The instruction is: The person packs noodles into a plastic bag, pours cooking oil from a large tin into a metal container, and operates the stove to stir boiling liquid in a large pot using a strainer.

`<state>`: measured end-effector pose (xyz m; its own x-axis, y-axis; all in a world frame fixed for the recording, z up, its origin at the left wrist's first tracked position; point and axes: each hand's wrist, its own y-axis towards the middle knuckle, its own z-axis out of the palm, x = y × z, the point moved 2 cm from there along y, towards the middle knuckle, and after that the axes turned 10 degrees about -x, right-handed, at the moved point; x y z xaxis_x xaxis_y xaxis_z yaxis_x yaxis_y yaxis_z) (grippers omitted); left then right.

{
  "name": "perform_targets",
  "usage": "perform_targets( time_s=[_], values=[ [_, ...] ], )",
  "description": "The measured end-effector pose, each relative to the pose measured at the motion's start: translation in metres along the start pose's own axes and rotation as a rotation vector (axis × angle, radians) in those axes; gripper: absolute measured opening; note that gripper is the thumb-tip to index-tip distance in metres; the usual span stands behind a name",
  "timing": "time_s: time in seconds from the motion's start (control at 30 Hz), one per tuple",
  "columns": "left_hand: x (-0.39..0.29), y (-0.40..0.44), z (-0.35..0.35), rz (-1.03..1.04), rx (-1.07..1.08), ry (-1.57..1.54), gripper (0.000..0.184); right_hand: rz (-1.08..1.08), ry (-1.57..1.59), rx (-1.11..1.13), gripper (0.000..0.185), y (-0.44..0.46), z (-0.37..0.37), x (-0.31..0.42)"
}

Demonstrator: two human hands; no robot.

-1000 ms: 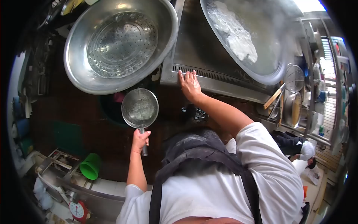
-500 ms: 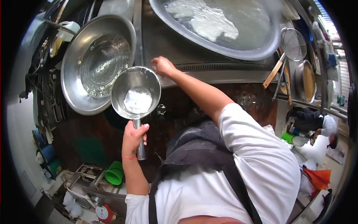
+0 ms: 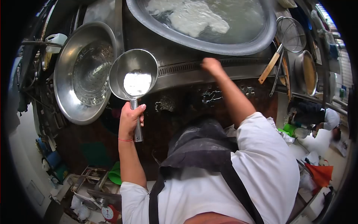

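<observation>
At 9 o'clock, left hand (image 3: 129, 118): fingers wrapped around the handle of the metal ladle (image 3: 135, 76), thumb across it.
Ladle bowl: 10 o'clock, opening toward the camera.
Right hand (image 3: 212, 66): 1 o'clock, fingers appear curled in; contact with the slotted strip (image 3: 179, 68) cannot be told.
Perforated basin (image 3: 67, 86): 10 o'clock, beside the ladle.
Large pan (image 3: 223, 48): 12 o'clock, holding cloudy liquid and a white mass (image 3: 195, 18).
Wire strainer (image 3: 292, 35): 2 o'clock.

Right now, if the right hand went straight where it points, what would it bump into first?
Probably the big metal basin, at its near rim; the picture doesn't show whether the right hand is high enough to pass over.
</observation>
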<state>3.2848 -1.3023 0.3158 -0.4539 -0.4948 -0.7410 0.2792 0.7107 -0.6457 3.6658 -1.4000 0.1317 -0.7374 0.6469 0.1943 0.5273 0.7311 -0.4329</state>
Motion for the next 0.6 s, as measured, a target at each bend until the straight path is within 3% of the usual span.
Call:
perform_targets(
  time_s=[0.07,0.1,0.13,0.2,0.33,0.5,0.6],
  values=[
    [-0.001,0.003,0.001,0.007,-0.006,0.015,0.041,-0.153,-0.115,-1.084,0.027,0.054,0.060,-0.127],
    [-0.001,0.004,0.002,0.007,-0.005,0.019,0.037,-0.048,-0.175,-1.164,0.027,0.067,0.046,-0.171],
    [-0.002,0.005,0.003,0.009,-0.005,0.023,0.034,0.099,-0.203,-0.946,0.027,0.072,0.028,-0.196],
    [-0.006,0.007,0.003,0.009,-0.014,0.047,0.032,0.182,-0.210,-0.586,0.027,0.084,0.022,-0.196],
    [-0.008,0.006,0.006,0.008,-0.043,0.105,0.031,-0.123,-0.046,-0.168,0.027,0.096,0.070,-0.054],
    [-0.019,0.004,0.009,0.016,-0.075,0.182,0.029,-0.565,0.216,-0.013,0.028,0.067,0.164,0.159],
    [-0.029,0.001,0.007,0.039,-0.119,0.227,0.029,-0.538,0.432,0.057,0.028,0.033,0.094,0.196]
  ],
)
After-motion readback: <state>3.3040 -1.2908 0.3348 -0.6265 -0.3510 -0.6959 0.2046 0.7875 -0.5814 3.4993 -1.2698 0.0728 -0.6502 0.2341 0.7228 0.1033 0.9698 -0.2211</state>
